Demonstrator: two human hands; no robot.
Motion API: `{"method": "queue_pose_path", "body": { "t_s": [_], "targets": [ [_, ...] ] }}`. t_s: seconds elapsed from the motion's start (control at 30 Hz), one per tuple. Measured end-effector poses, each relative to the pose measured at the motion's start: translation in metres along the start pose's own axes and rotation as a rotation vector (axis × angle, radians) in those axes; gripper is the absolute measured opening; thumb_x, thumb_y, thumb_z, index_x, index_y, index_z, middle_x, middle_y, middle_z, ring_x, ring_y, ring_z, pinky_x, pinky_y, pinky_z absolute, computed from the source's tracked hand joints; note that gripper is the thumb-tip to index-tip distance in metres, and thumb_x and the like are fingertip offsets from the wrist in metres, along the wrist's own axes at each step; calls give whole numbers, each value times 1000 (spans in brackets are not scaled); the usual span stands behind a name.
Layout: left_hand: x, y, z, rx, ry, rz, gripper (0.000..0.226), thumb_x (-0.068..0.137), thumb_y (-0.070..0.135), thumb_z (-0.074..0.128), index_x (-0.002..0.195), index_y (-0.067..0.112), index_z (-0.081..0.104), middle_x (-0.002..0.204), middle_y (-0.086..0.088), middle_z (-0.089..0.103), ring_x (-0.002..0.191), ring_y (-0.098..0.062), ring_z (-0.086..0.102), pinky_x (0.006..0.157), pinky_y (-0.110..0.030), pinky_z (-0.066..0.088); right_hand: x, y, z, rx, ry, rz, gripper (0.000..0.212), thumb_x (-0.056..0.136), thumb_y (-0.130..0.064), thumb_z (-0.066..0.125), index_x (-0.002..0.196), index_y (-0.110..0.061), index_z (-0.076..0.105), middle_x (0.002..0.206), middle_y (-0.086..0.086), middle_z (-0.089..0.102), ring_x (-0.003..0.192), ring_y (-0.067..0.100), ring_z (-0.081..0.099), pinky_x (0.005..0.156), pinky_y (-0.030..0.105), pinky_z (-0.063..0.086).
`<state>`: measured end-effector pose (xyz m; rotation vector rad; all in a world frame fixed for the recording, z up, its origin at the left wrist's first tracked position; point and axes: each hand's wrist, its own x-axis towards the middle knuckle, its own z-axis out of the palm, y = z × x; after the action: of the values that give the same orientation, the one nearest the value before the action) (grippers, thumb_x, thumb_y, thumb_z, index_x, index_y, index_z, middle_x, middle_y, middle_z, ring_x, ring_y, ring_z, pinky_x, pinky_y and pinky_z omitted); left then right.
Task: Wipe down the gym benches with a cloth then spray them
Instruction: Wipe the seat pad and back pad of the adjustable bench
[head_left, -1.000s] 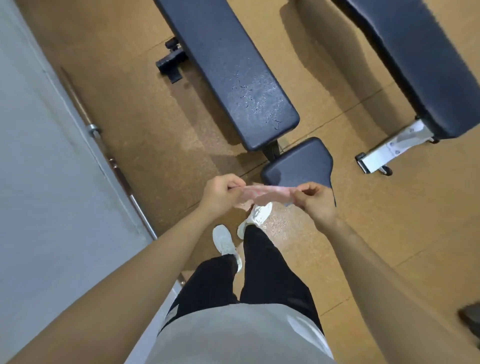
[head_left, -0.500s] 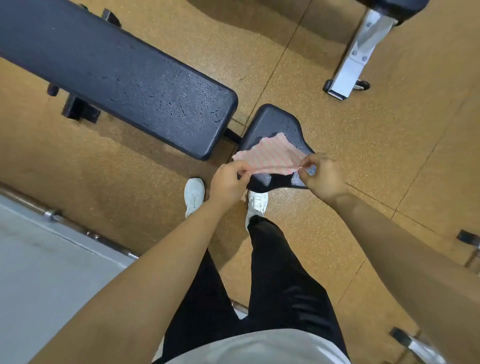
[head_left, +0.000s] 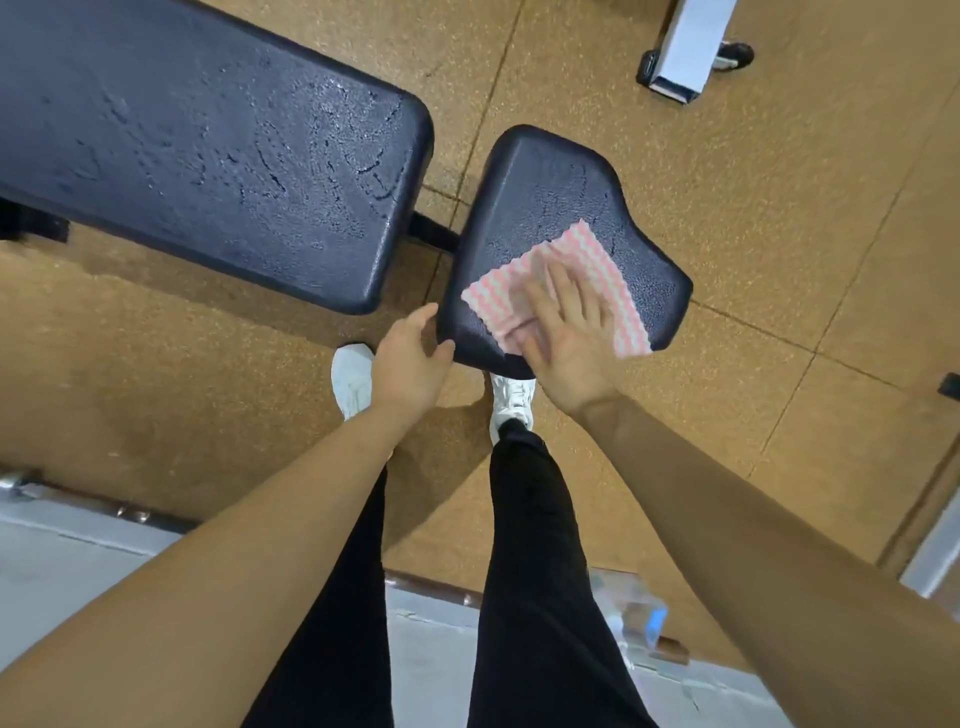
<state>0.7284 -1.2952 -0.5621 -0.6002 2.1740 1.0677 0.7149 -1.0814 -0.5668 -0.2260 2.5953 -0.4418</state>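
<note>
Head view: right hand (head_left: 566, 332), fingers straight, presses the pink cloth (head_left: 592, 249) flat on the seat pad (head_left: 545, 182). The left hand (head_left: 410, 358), relaxed, touches the pad's near corner. Risk: the ungripped cloth overhangs the near edge and may slide off.

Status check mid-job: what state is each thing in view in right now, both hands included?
cloth: spread out on the seat pad, pinned under the right hand.
seat pad: partly covered by the cloth, bare part shows a speckled sheen.
long back pad: uncovered, surface marked with cracked, beaded patches.
right hand: fingers straight, pressing on the cloth.
left hand: fingers relaxed, at the seat pad's near corner, holding nothing.
</note>
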Motion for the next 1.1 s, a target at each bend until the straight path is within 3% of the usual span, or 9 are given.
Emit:
{"method": "queue_pose_path", "body": {
  "t_s": [0.07, 0.17, 0.33, 0.6, 0.8, 0.93, 1.1],
  "targets": [
    [8, -8, 9, -46, 5, 16, 53, 98, 23, 66, 149, 20, 51, 144, -2, 59, 131, -21, 56, 112, -40, 45, 15, 4, 14, -107, -49, -36, 60, 106, -48, 34, 161, -35, 15, 171, -4, 0, 156, 32, -5, 123, 60, 4],
    [15, -15, 22, -169, 64, 3, 48, 95, 19, 70, 142, 18, 59, 133, -1, 66, 117, -17, 63, 106, -39, 51, 32, 15, 21, -259, -55, -132, 61, 105, -55, 20, 162, -35, 11, 171, -3, 1, 156, 36, -6, 121, 65, 3],
    [20, -18, 33, -199, 155, -8, 44, 91, 22, 76, 133, 18, 65, 121, 1, 69, 107, -16, 65, 99, -38, 55, 78, 41, -2, -393, -35, -276, 68, 102, -65, 22, 162, -37, 7, 171, -2, 1, 156, 37, -3, 120, 66, 2],
    [20, -15, 29, -247, 166, -56, 41, 87, 19, 81, 126, 20, 69, 119, 4, 71, 103, -16, 67, 94, -32, 56, 154, 33, -45, -353, 52, -110, 70, 100, -69, 10, 161, -36, -2, 171, 2, -2, 155, 39, -4, 120, 68, 0],
    [15, -12, 28, -354, 177, -100, 42, 87, 17, 81, 127, 20, 70, 118, 6, 71, 106, -14, 68, 98, -32, 56, 121, 21, -18, -375, 30, -192, 73, 96, -75, 20, 161, -42, 8, 171, -1, 6, 150, 55, 0, 111, 80, 2],
    [11, -11, 30, -375, 167, -102, 42, 90, 16, 78, 130, 18, 68, 124, 2, 70, 110, -15, 68, 102, -36, 55, 74, 13, 13, -361, 25, -241, 71, 95, -75, 27, 159, -43, 20, 170, -5, 12, 151, 53, 2, 110, 79, 5],
    [6, -6, 34, -358, 158, -120, 40, 97, 16, 67, 137, 19, 63, 129, 5, 64, 113, -13, 62, 108, -37, 49, 13, 18, 39, -332, -47, -245, 72, 96, -76, 30, 159, -46, 14, 171, -8, 6, 153, 49, -4, 111, 79, 2]
  ]
}}
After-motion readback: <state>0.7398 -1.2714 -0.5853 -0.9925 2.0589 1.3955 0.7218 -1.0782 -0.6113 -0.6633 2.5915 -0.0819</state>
